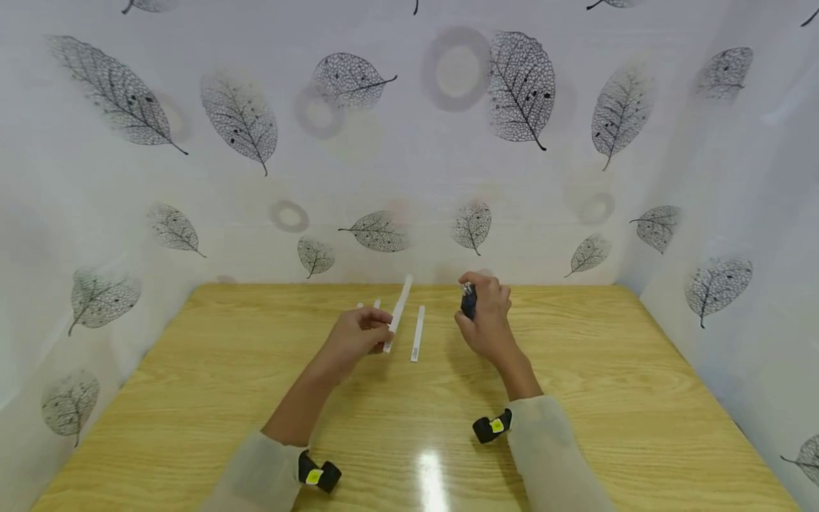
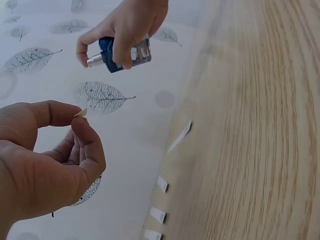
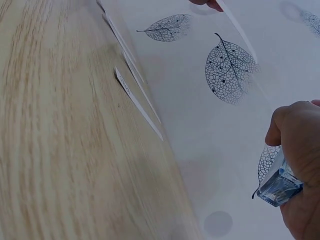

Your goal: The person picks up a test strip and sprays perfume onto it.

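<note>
My left hand (image 1: 358, 333) pinches a white paper test strip (image 1: 401, 302) between thumb and fingertips, its far end pointing up and away. To the right, my right hand (image 1: 494, 320) grips a dark blue and clear glass perfume bottle (image 1: 469, 301). In the left wrist view the index finger of that hand (image 2: 135, 25) lies on the bottle's silver spray top (image 2: 95, 60). The right wrist view shows the bottle's clear base (image 3: 280, 187) and the held strip (image 3: 241, 31), apart from each other. Both are held above the table.
Several more white strips lie side by side on the wooden table (image 1: 608, 398), one strip (image 1: 417, 334) between the hands with small print at its near end. A leaf-patterned curtain (image 1: 409, 171) hangs behind the table and along both sides. Each wrist wears a small black camera (image 1: 491, 427).
</note>
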Available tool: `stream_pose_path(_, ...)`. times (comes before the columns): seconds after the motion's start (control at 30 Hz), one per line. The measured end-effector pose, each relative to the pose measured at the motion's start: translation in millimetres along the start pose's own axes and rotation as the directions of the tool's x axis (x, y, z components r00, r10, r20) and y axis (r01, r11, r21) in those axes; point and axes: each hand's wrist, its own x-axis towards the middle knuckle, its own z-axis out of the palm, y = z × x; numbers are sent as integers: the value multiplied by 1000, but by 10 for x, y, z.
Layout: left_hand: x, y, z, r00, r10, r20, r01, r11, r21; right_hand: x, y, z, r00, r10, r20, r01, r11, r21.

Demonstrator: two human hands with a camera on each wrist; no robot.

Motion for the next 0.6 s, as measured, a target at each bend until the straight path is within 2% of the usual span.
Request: stream_pose_path(0.6,-138,111,206,995,-16,103,24,997,-78,17,-136,11,997,-63,38,65,997,-51)
